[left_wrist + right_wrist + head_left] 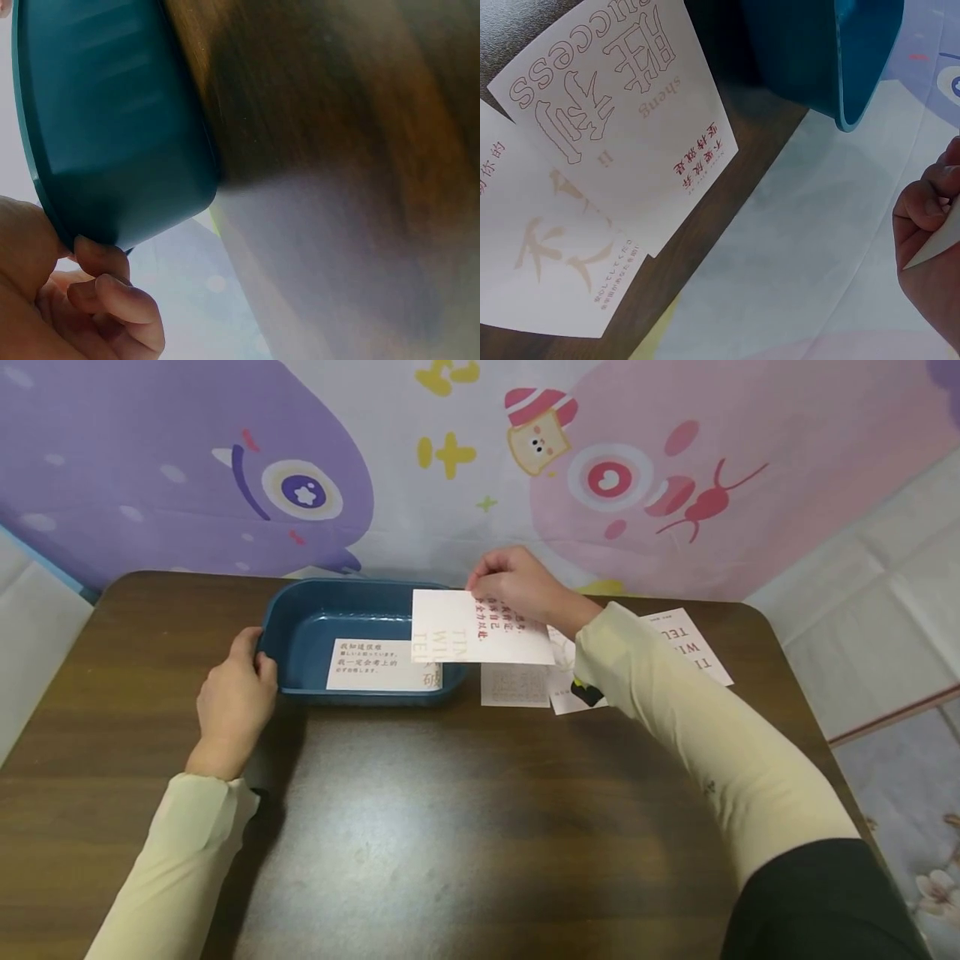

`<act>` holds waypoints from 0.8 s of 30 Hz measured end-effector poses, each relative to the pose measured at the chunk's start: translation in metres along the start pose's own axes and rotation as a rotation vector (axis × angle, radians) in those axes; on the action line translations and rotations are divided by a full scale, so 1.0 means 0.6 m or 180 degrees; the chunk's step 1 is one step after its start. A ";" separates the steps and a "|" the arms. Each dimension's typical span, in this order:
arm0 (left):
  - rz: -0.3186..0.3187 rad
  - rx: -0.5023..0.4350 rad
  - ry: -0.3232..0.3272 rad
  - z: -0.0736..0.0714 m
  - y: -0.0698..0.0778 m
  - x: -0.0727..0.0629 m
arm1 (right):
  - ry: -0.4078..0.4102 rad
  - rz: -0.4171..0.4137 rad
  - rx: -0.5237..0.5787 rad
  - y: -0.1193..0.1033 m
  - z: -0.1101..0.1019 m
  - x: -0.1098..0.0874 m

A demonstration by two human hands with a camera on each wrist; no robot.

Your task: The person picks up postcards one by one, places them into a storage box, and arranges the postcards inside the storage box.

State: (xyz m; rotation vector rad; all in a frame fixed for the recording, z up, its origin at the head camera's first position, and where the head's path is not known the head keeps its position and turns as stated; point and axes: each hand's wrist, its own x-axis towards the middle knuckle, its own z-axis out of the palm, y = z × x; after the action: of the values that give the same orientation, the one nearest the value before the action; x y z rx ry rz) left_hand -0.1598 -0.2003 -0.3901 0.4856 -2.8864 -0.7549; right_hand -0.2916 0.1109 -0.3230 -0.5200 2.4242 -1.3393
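Note:
A dark teal rectangular basin point(300, 647) stands at the back left of the table. My left hand point(238, 702) grips its left end, thumb and fingers at the rim; the left wrist view shows those fingers point(124, 304) curled at the rim's corner. Inside the basin lies a white printed card point(367, 665). Between thumb and fingers, my right hand point(519, 583) pinches another white card point(442, 625) by its edge. This card, with red and pale gold lettering, hangs over the basin's right end and hides part of it.
Several printed cards lie on the brown table point(390, 827) right of the basin, among them a small one point(513, 687) and one with large lettering point(701, 647). The right forearm partly covers them. A cartoon-printed cloth point(420, 518) hangs behind the table's back edge.

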 end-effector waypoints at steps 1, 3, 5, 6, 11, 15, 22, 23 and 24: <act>0.0009 -0.0007 0.0003 0.000 0.000 0.000 | 0.0002 0.0003 -0.0005 -0.001 0.001 0.001; 0.0019 -0.0017 0.0005 0.000 -0.001 0.000 | 0.0014 0.0009 -0.0028 -0.002 0.002 0.003; 0.0029 -0.0020 0.0004 0.000 -0.001 0.000 | 0.0018 0.0021 -0.0052 -0.004 0.004 0.005; 0.0032 -0.0021 0.0009 0.000 -0.001 0.000 | 0.0008 0.0021 -0.0058 -0.004 0.005 0.006; 0.0045 -0.0021 0.0033 0.000 -0.001 0.001 | -0.0038 -0.0015 -0.0040 -0.008 0.012 0.011; 0.0046 -0.0023 0.0041 0.000 -0.001 0.001 | -0.0050 -0.0065 -0.0029 -0.011 0.018 0.015; -0.0003 -0.0032 0.0045 0.002 -0.003 0.003 | -0.0083 -0.0050 0.0024 -0.017 0.028 0.021; -0.0006 -0.0034 0.0042 0.002 -0.003 0.003 | -0.0091 -0.0041 0.0041 -0.018 0.029 0.022; -0.0008 -0.0034 0.0037 0.003 -0.004 0.003 | -0.0089 -0.0039 0.0055 -0.019 0.031 0.023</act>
State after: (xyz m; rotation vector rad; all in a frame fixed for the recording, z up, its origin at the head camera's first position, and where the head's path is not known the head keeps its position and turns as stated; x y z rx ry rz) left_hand -0.1614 -0.2021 -0.3924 0.4907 -2.8701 -0.7648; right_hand -0.2936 0.0854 -0.3241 -0.5466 2.3887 -1.3477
